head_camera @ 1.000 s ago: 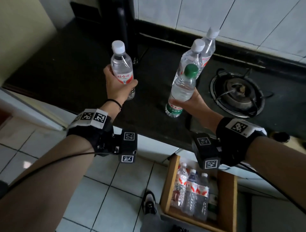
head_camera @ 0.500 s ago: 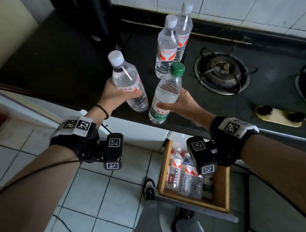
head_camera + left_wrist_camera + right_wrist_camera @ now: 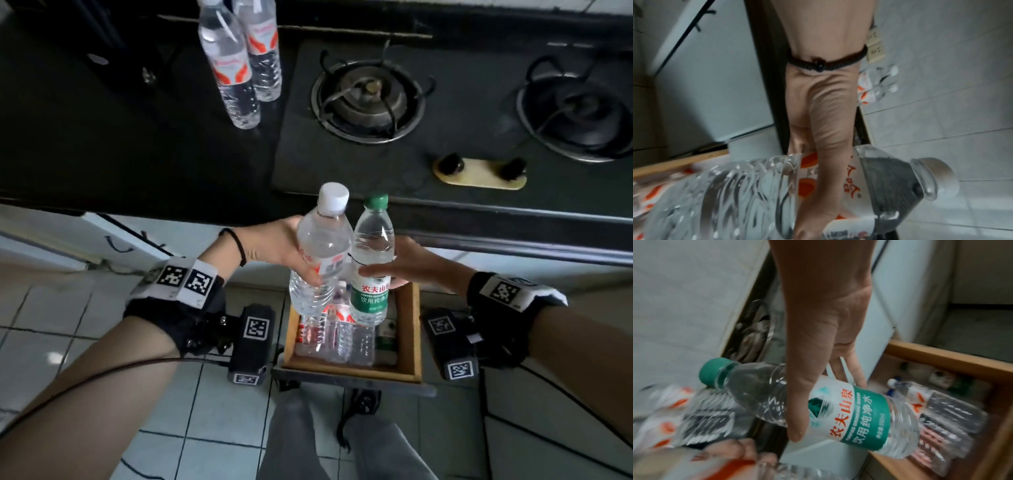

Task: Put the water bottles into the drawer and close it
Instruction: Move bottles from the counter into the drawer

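Note:
My left hand (image 3: 284, 253) grips a white-capped, red-labelled water bottle (image 3: 320, 253) round its middle; the same bottle (image 3: 777, 191) fills the left wrist view. My right hand (image 3: 404, 265) holds a green-capped, green-labelled bottle (image 3: 371, 270), seen close in the right wrist view (image 3: 838, 404). Both bottles hang side by side, nearly upright, above the open wooden drawer (image 3: 412, 342). Several bottles (image 3: 337, 337) lie inside the drawer (image 3: 941, 360). Two more red-labelled bottles (image 3: 239, 65) stand on the black counter at the back.
A gas hob with two burners (image 3: 368, 97) and a knob panel (image 3: 479, 171) takes up the counter's right side. White cabinet fronts (image 3: 113, 229) flank the drawer. My legs and shoes (image 3: 342, 442) stand on the tiled floor just below the drawer front.
Both hands have carried their bottles off the counter, toward me and down, and brought them together over the open drawer. My view has tilted downward.

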Available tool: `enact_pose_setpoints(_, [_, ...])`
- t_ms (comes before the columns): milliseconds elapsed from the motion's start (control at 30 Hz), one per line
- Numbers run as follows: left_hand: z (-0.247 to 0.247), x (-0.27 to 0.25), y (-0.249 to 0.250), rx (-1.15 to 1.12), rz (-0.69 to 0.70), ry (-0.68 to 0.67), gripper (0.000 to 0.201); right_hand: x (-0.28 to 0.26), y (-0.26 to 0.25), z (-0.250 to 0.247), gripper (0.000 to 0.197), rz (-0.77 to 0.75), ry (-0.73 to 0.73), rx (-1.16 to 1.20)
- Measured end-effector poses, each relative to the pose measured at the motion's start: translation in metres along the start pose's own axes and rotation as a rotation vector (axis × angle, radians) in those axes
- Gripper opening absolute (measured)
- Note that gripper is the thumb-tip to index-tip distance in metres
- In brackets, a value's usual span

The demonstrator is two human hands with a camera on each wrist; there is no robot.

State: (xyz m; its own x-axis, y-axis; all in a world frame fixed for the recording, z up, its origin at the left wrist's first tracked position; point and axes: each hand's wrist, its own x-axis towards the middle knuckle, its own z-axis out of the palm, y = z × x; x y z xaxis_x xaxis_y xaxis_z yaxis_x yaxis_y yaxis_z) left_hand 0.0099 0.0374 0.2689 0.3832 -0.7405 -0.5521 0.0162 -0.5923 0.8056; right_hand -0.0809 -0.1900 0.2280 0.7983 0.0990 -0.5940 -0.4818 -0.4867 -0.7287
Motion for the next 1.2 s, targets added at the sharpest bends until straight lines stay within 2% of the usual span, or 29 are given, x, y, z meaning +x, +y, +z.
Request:
enact_pose_setpoints(133, [0.059,0.047,-0.049,-0.05,-0.207,0.005,0.078,-0.009,0.077,0.012,0.023,0.088,0.077,0.05])
enact_pose_setpoints(200, [0.085,0.067,-0.075,-0.045,-0.302,0.002,0.089,-0.009,0.112,0.022,0.026,0.111,0.106,0.036])
enact_pose_setpoints(300, [0.111,0.092,-0.106,-0.065,-0.383,-0.009,0.074,-0.005,0.154,0.039,0.039,0.122,0.081,-0.028])
enact_pose_setpoints(333, [0.115,0.099,-0.114,-0.083,-0.41,0.013,0.077,-0.002,0.166,0.046,0.044,0.138,0.089,-0.041])
enact_pose_setpoints(433, [0.128,0.122,-0.14,-0.151,-0.497,0.116,0.126,0.015,0.201,0.064,0.058,0.22,0.156,-0.076])
enact_pose_setpoints(467, [0.133,0.13,-0.151,-0.176,-0.508,0.143,0.135,0.023,0.212,0.071,0.061,0.259,0.188,-0.069])
enact_pose_setpoints(533, [0.142,0.144,-0.165,-0.21,-0.52,0.174,0.139,0.041,0.23,0.084,0.072,0.335,0.243,-0.047])
enact_pose_setpoints(633, [0.152,0.158,-0.175,-0.199,-0.556,0.185,0.124,0.067,0.245,0.098,0.08,0.433,0.307,-0.093])
enact_pose_setpoints(700, [0.157,0.167,-0.181,-0.186,-0.559,0.183,0.092,0.082,0.251,0.102,0.069,0.5,0.314,-0.108])
enact_pose_setpoints(767, [0.162,0.173,-0.189,-0.197,-0.551,0.19,0.065,0.095,0.259,0.104,0.07,0.525,0.304,-0.144])
enact_pose_setpoints(833, [0.165,0.176,-0.196,-0.226,-0.527,0.193,0.059,0.103,0.266,0.107,0.076,0.552,0.266,-0.184])
enact_pose_setpoints(900, [0.165,0.178,-0.203,-0.236,-0.518,0.199,0.055,0.114,0.272,0.112,0.074,0.594,0.237,-0.206])
enact_pose_setpoints(1000, [0.162,0.182,-0.216,-0.269,-0.513,0.195,0.05,0.126,0.278,0.119,0.054,0.632,0.18,-0.224])
enact_pose_setpoints(1100, [0.158,0.186,-0.22,-0.255,-0.508,0.179,0.05,0.131,0.281,0.122,0.039,0.706,0.142,-0.111])
enact_pose_setpoints(1200, [0.159,0.191,-0.221,-0.266,-0.525,0.188,0.048,0.127,0.279,0.126,0.054,0.741,0.118,0.016])
